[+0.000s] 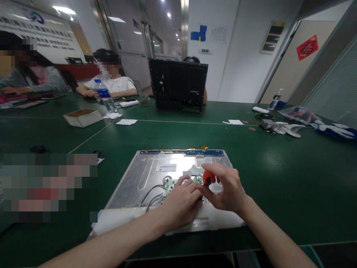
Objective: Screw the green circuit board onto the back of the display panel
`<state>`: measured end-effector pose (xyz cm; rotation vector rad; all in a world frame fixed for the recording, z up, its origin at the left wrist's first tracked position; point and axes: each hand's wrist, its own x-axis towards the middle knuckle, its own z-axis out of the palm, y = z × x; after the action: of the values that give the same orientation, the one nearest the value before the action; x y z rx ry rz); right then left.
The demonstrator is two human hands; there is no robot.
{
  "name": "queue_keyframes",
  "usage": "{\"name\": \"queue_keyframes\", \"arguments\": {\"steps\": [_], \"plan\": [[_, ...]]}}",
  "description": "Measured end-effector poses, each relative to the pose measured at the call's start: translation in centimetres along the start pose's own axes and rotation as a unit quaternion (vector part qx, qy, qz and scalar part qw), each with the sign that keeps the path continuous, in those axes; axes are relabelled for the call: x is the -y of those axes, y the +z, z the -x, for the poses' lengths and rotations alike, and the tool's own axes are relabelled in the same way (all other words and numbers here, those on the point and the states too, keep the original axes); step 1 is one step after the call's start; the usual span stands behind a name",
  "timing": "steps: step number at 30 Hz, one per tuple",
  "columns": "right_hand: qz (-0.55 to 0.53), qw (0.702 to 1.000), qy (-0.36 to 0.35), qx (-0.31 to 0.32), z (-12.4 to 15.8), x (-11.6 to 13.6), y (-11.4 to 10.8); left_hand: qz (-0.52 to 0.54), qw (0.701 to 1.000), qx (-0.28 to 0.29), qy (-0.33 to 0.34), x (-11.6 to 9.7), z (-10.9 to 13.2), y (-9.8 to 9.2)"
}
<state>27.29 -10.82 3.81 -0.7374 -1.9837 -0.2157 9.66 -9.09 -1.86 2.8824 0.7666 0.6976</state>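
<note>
A metal display panel [131, 178] lies flat on the table in front of me. A blue circuit strip [167, 152] runs along its far edge. A small green circuit board [169, 184] with dark cables [152, 191] is on its middle, partly covered by my left hand [182, 199]. The fingers of that hand are bent and closed over the board; whatever they pinch is hidden. My right hand [228, 186] grips the screwdriver [208, 178] by its red-orange and black handle, just above the board. Its tip is hidden behind my left fingers.
Ahead stands a black monitor housing [178, 85], with a person partly hidden behind it. An open carton [83, 118], a water bottle [105, 96] and paper [126, 121] are at the left. Cables, gloves [334, 128] and a bag [299, 114] lie right. Two people sit at far left.
</note>
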Motion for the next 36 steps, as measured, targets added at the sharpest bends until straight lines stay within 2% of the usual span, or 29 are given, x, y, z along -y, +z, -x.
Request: {"name": "queue_keyframes", "arguments": {"steps": [10,28,36], "plan": [[0.0,1.0,0.006,-0.007,0.16,0.17,0.06,0.006,1.0,0.01,0.001,-0.09,-0.13,-0.21],[-0.002,0.999,-0.026,-0.026,0.0,0.19,0.01,-0.02,1.0,0.007,0.005,-0.18,-0.12,-0.12],[0.006,1.0,-0.014,-0.012,-0.06,0.12,0.08,-0.011,1.0,0.016,0.0,-0.15,-0.11,-0.12]]}}
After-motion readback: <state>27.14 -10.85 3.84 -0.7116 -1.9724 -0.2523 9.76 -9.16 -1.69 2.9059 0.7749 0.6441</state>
